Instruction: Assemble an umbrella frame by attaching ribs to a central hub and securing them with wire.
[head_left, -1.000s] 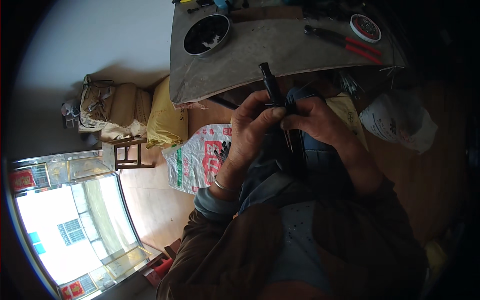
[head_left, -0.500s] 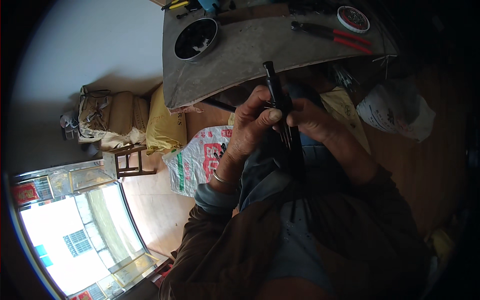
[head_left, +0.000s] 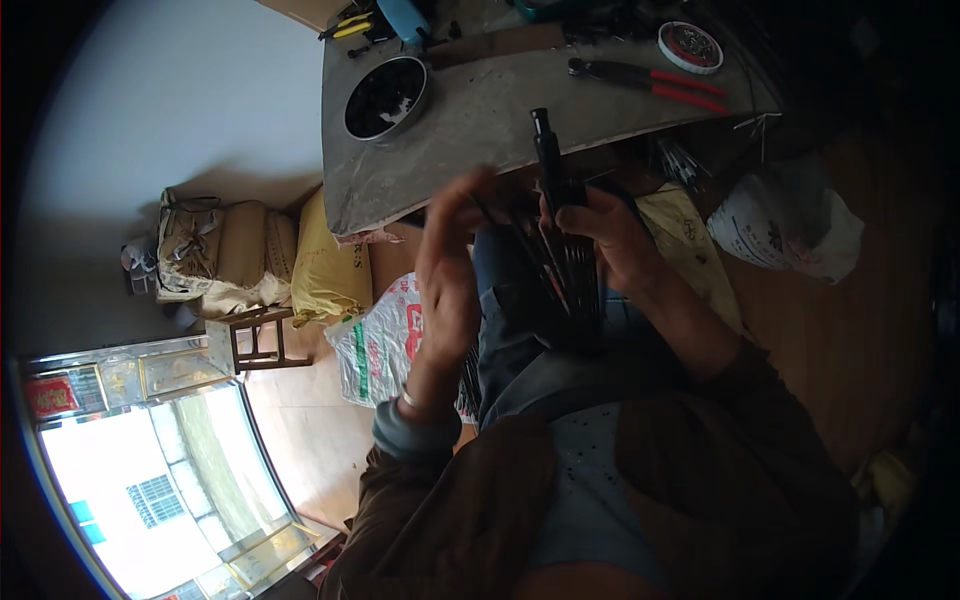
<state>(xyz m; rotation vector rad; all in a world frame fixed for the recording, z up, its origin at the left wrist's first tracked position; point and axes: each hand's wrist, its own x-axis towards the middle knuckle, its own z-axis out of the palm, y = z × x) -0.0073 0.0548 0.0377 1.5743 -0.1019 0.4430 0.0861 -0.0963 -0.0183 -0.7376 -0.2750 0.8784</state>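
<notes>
My right hand (head_left: 615, 240) is closed around what looks like a black folding umbrella frame (head_left: 546, 145). The frame's black tube points up toward the table edge, and several thin dark ribs (head_left: 568, 270) hang below the hand over my lap. To the left, my left hand (head_left: 448, 290) is raised, its fingertips smeared by motion. A thin dark umbrella rib (head_left: 487, 208) slants from those fingertips toward the frame, seemingly pinched there. Where the ribs join the tube is mostly hidden by my right fingers.
On the grey table stand a bowl of black parts (head_left: 388, 98), red-handled pliers (head_left: 655, 82) and a white lid of small metal pieces (head_left: 690, 47). Sacks (head_left: 330, 255), a wooden stool (head_left: 262, 340) and a white plastic bag (head_left: 785, 225) sit on the floor.
My left hand has left the frame's middle and moved left, drawing a rib outward. The ribs now fan apart more. My right hand keeps its hold on the frame.
</notes>
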